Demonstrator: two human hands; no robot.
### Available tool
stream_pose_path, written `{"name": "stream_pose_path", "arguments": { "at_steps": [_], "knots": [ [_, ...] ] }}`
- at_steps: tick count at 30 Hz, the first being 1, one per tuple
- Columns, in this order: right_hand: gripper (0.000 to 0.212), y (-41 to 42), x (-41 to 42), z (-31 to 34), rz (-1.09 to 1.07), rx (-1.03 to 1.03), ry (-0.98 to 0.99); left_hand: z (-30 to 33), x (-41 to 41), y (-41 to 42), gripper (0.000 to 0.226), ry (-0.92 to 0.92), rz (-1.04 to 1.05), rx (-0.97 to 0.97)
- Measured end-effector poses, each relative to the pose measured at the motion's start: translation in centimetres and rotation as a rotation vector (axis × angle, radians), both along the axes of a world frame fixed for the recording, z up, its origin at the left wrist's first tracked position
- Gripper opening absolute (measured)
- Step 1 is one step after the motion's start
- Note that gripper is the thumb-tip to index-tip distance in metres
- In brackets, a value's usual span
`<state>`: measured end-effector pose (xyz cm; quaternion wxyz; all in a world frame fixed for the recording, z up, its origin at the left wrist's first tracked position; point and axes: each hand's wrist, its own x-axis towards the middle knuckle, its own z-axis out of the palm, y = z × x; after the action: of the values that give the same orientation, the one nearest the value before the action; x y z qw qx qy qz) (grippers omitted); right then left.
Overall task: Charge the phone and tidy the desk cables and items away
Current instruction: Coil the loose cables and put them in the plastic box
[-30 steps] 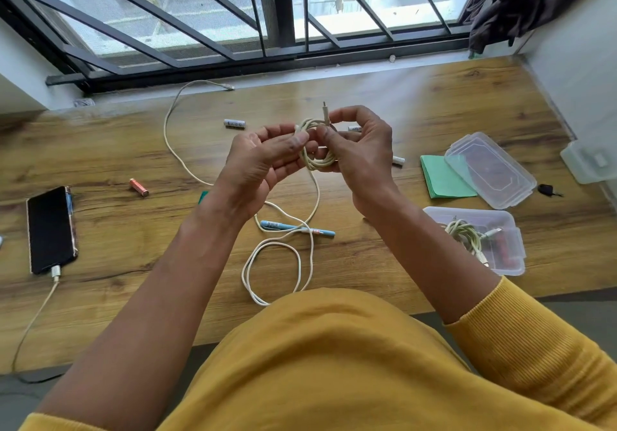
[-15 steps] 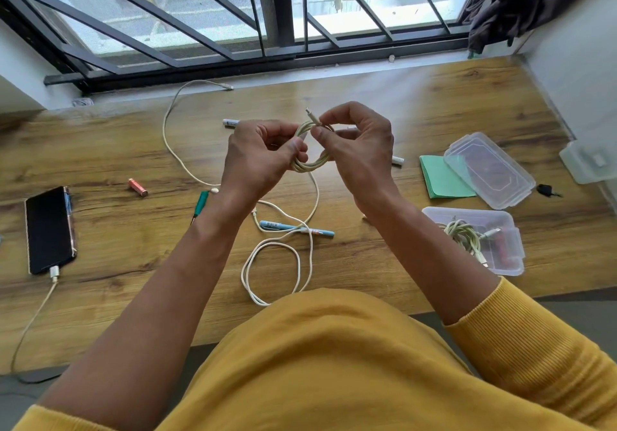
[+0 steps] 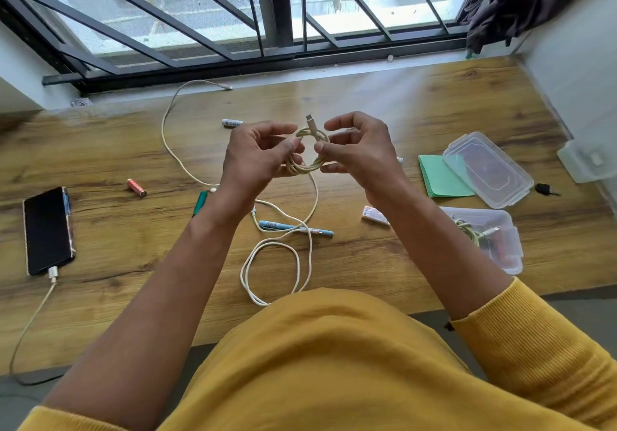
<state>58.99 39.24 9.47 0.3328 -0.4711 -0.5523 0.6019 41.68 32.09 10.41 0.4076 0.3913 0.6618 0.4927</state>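
Above the wooden desk (image 3: pixel 384 103), the left hand (image 3: pixel 257 160) and the right hand (image 3: pixel 357 153) both pinch a small cream coil of cable (image 3: pixel 307 153), its plug pointing up between them. The cable's loose end trails down onto the desk beside a blue pen (image 3: pixel 293 228). The phone (image 3: pixel 46 230) lies at the far left, a charging cord (image 3: pixel 33 317) plugged into it. An open plastic box (image 3: pixel 500 243) sits to the right, holding another cable.

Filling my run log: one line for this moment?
left hand: holds cable coil | right hand: pinches coil | phone: plugged in
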Motion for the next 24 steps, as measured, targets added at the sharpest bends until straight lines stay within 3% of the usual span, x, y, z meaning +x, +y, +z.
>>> {"name": "stream_pose_path", "arguments": {
  "at_steps": [8,16,24],
  "knots": [
    [0.014,-0.3,1.4,-0.2,-0.037,-0.044,0.017,-0.5,0.5,0.3,0.023,-0.109,-0.036,-0.055],
    [0.011,-1.0,5.5,-0.7,-0.154,-0.079,0.076,-1.5,3.4,0.2,0.024,-0.149,-0.107,-0.07],
    [0.006,-2.5,13.2,-1.3,-0.312,0.002,-0.144,-2.9,10.0,1.7,0.021,-0.071,-0.239,-0.064]
  ]
}}
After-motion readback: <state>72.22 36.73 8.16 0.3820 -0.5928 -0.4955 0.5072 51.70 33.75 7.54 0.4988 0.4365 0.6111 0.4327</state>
